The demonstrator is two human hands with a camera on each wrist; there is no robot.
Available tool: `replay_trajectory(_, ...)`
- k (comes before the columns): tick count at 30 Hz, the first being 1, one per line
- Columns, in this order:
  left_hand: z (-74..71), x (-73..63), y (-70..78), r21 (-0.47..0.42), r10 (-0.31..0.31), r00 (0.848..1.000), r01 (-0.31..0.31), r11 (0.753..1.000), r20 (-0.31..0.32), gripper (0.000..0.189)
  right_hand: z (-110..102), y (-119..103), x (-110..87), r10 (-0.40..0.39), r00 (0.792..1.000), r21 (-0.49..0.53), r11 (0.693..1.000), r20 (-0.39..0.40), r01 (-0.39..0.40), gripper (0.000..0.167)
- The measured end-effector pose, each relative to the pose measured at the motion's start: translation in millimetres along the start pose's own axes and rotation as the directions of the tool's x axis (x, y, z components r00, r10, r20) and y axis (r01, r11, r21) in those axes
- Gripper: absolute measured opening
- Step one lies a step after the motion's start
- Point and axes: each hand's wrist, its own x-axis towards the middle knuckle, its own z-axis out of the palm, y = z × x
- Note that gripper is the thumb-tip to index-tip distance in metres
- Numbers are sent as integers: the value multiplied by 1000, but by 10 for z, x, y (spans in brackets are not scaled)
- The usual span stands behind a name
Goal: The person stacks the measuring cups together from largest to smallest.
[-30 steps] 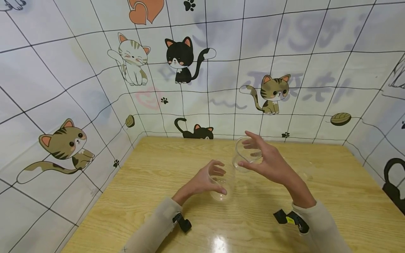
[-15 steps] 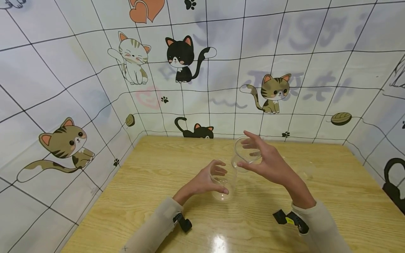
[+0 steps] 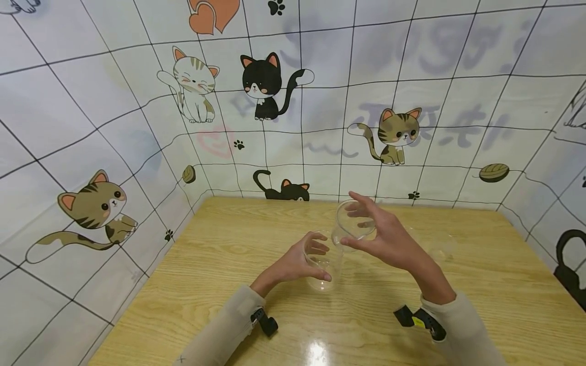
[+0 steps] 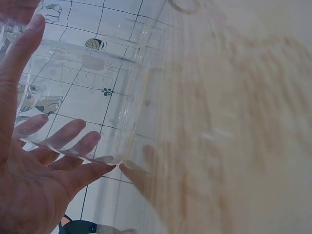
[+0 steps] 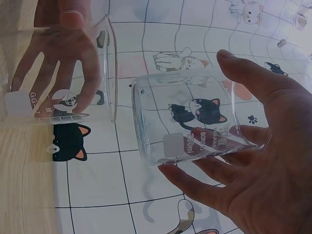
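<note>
My left hand (image 3: 295, 262) holds a clear glass beaker (image 3: 322, 285) upright on the wooden table, thumb and fingers round its side. Faint graduation marks show on that beaker (image 4: 90, 63) in the left wrist view. Slightly higher and farther back, my right hand (image 3: 389, 236) grips a second clear beaker (image 5: 173, 144), printed 250 ml. This one is tilted, its base towards the other beaker's rim. A narrow gap separates them in the right wrist view. Whether either holds clear liquid, I cannot tell.
A faint transparent object (image 3: 441, 249) stands on the table (image 3: 206, 305), beyond my right wrist. Behind and at both sides rises a white wall covering (image 3: 320, 112) with a grid and cartoon cats. Black straps sit round both sleeves.
My right hand has shifted slightly left with its beaker, closer to the other one. Over the first half second the left hand and its beaker moved slightly right, then stayed put.
</note>
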Motion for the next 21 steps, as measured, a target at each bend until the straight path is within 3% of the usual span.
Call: replay_trajectory(21, -1, -7, -13, 19, -17, 1000, 17, 1000, -6, 91, 43, -35, 3, -25, 999, 40, 999, 46, 23, 96)
